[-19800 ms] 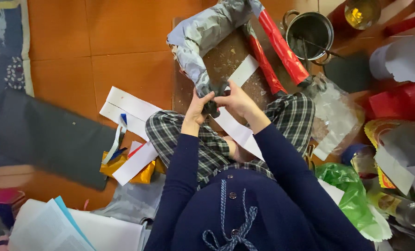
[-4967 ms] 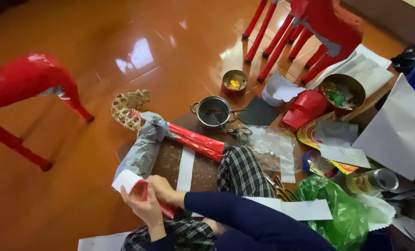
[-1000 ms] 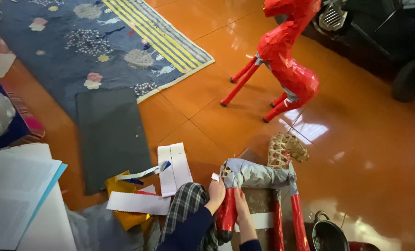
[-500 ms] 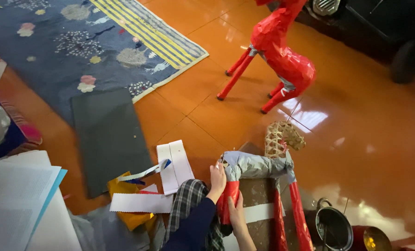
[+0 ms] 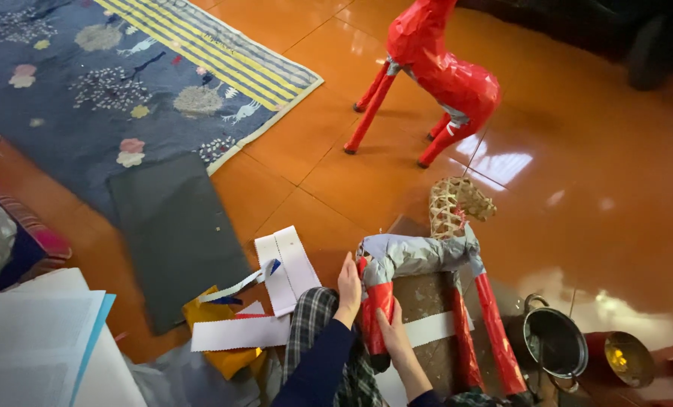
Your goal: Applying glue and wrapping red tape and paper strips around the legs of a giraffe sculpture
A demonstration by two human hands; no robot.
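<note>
Both hands, the left hand [image 5: 349, 286] and the right hand [image 5: 393, 332], are pressing open-palmed, clamped on nothing, around the red-wrapped leg [image 5: 376, 309] of the horse frame [image 5: 419, 252] lying on the floor, smoothing paper; next, I judge, comes firm rubbing downward.

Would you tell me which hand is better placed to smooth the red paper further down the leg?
Right hand, probably: it lies lower on the red-wrapped leg, while the left hand rests beside its upper part.
</note>
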